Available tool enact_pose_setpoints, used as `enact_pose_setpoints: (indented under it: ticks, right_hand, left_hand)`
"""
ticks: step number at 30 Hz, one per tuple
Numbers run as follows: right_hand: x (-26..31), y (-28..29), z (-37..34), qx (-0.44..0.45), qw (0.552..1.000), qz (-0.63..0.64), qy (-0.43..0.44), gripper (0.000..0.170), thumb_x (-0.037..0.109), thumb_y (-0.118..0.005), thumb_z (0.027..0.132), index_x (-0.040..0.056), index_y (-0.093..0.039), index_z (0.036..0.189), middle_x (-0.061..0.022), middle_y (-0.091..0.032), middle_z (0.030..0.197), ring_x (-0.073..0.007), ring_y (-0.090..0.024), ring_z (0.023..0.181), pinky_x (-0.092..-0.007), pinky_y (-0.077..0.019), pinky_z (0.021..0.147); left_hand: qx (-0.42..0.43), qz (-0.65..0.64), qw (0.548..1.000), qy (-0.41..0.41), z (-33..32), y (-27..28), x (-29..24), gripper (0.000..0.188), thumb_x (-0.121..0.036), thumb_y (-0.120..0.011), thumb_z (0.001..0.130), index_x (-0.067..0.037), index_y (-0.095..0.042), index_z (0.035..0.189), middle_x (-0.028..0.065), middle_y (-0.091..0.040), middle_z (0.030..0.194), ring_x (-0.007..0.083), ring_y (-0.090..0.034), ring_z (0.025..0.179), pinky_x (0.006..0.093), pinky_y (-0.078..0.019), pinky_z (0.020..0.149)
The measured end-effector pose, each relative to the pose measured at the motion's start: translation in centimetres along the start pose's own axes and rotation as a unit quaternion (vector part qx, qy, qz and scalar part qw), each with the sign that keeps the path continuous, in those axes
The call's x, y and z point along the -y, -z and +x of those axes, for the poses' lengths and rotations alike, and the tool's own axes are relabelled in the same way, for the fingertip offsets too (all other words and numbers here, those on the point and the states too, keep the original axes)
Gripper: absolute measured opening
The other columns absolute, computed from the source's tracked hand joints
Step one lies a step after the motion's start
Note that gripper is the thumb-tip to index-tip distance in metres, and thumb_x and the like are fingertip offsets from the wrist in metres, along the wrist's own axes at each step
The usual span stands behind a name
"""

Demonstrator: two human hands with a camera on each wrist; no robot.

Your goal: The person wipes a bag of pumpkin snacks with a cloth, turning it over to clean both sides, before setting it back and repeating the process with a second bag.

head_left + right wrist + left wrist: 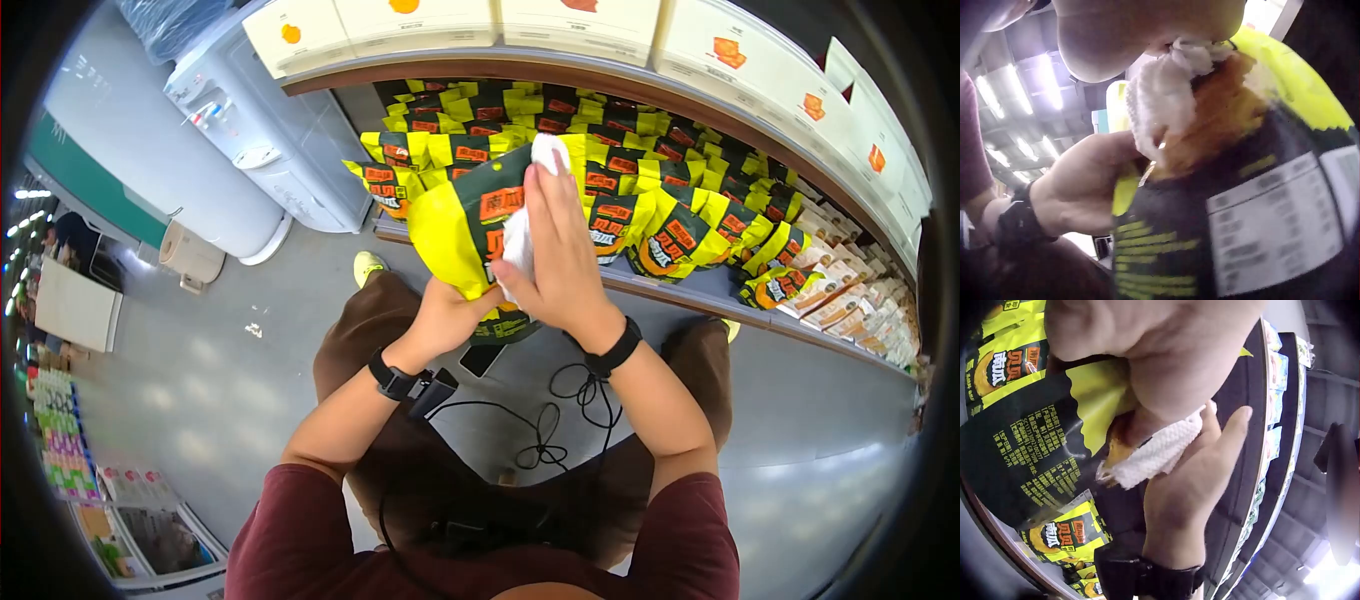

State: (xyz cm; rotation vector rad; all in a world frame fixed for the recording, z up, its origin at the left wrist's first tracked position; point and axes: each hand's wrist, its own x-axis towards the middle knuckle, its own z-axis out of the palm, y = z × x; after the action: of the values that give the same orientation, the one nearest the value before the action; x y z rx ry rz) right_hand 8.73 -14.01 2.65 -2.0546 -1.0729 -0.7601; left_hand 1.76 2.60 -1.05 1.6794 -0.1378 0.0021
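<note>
A black and yellow snack bag (pixel 440 232) with orange lettering is held upright in front of the shelf. My left hand (pixel 448 318) grips its lower edge, the thumb on the near face. Flat against the bag, my right hand (pixel 562 258) presses a white cloth (pixel 517 245) with its fingers straight. The cloth sticks out past the fingertips and beside the thumb. In the right wrist view the cloth (pixel 1163 100) lies over an orange-brown picture on the bag, above a white label panel (pixel 1275 225).
Rows of similar bags (pixel 670 245) fill the low shelf ahead, with pale packets (pixel 850 300) at its right end. White boxes (pixel 580 25) line the shelf above. A water dispenser (pixel 270 150) stands at left. Black cables (pixel 545 435) and a phone (pixel 482 360) are below the hands.
</note>
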Motion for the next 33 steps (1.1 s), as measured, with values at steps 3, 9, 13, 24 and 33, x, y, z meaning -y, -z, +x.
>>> enact_pose_setpoints:
  ticks: [3,9,13,24,33]
  right_hand:
    - [2.2,-1.0,-0.9,0.061,0.995,0.066,0.048,0.084,0.048,-0.060,0.085,-0.0117,-0.035,0.138,-0.0311,-0.037,0.142,-0.0455,-0.030,0.138,-0.0537,-0.0232,0.113]
    - [0.2,-1.0,-0.8,0.048,0.998,-0.003,0.035,0.083,0.051,-0.055,0.088,-0.0084,-0.034,0.141,-0.0285,-0.038,0.142,-0.0449,-0.038,0.131,-0.0544,-0.0242,0.113]
    - [0.0,-0.5,0.0,0.003,0.998,-0.052,0.022,0.083,0.047,-0.063,0.083,-0.0076,-0.036,0.140,-0.0285,-0.039,0.141,-0.0450,-0.034,0.135,-0.0539,-0.0259,0.112]
    - [-1.7,-0.5,-1.1,0.021,0.997,-0.079,-0.003,0.073,0.032,-0.062,0.085,-0.0042,-0.034,0.142,-0.0259,-0.040,0.141,-0.0391,-0.031,0.139,-0.0563,-0.0209,0.114]
    - [-1.9,1.5,-2.3,0.033,0.944,0.227,-0.239,0.036,0.023,-0.058,0.095,-0.0021,-0.050,0.121,-0.0174,-0.065,0.100,-0.0257,-0.065,0.089,-0.0334,-0.0487,0.078]
  left_hand:
    - [-0.008,-0.073,0.994,-0.083,0.0,0.1,1.4,0.058,-0.004,-0.068,0.084,-0.002,-0.043,0.137,0.0090,-0.054,0.132,0.0188,-0.052,0.121,0.0363,-0.0436,0.100]
    - [-0.012,0.007,0.996,-0.090,0.1,0.4,0.9,0.042,-0.007,-0.067,0.085,-0.001,-0.055,0.125,0.0085,-0.064,0.118,0.0174,-0.060,0.109,0.0339,-0.0468,0.093]
    - [-0.024,0.059,0.997,-0.051,-0.1,0.6,0.8,0.036,-0.001,-0.065,0.085,-0.001,-0.058,0.120,0.0052,-0.066,0.108,0.0134,-0.061,0.097,0.0295,-0.0498,0.085]
    - [-0.059,-0.103,0.992,-0.030,0.1,1.0,-0.4,0.043,0.001,-0.067,0.084,-0.001,-0.053,0.125,0.0046,-0.062,0.116,0.0142,-0.058,0.107,0.0307,-0.0464,0.094]
    - [-0.046,-0.196,0.975,-0.094,0.1,2.1,-0.7,0.041,0.002,-0.069,0.083,-0.001,-0.056,0.122,0.0046,-0.064,0.116,0.0144,-0.059,0.106,0.0308,-0.0471,0.093]
